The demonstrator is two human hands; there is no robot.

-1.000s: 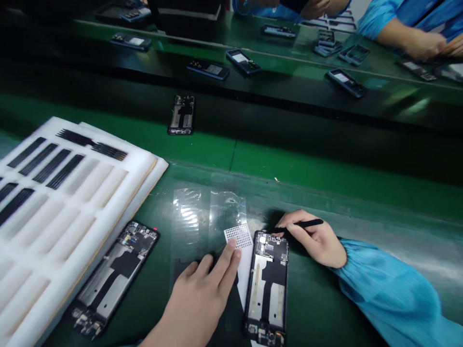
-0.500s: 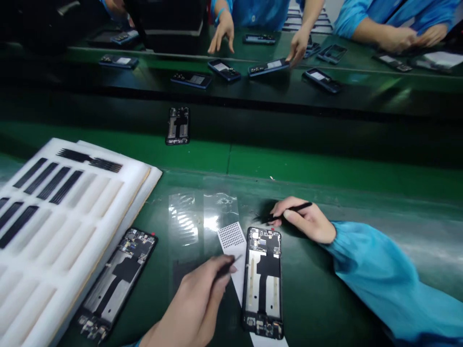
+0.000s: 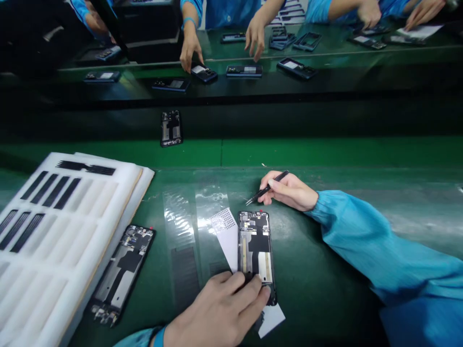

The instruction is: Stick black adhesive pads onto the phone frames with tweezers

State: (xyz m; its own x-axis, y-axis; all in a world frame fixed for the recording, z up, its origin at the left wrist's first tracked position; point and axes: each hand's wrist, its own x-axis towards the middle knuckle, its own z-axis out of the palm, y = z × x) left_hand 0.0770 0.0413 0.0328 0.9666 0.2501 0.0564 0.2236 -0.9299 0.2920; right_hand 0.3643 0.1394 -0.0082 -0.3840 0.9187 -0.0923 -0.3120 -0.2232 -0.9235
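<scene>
In the lower middle lies an opened smartphone [image 3: 255,241] with its circuit board at the top and silver battery bay below. My left hand [image 3: 224,308] rests its bent fingers over the phone's lower end and grips it there; its thumb is hidden. A pair of black tweezers [image 3: 269,186] with pale tips sits pinched in my right hand [image 3: 287,190], its points just above the phone's top edge and apart from it. Partly under the phone is a white sheet with rows of small black dots [image 3: 224,220].
A second opened smartphone [image 3: 125,270] lies left, beside a white foam tray [image 3: 75,236] holding black strips. Clear plastic sheets [image 3: 181,221] lie between. Another phone [image 3: 171,128] sits farther back. Beyond, a co-worker's hands [image 3: 191,50] are over several blue-framed phones [image 3: 244,71].
My left hand has moved from beside the phone onto its lower end; the thin dark item in it no longer shows. My right hand has turned the tweezers, tips now visible.
</scene>
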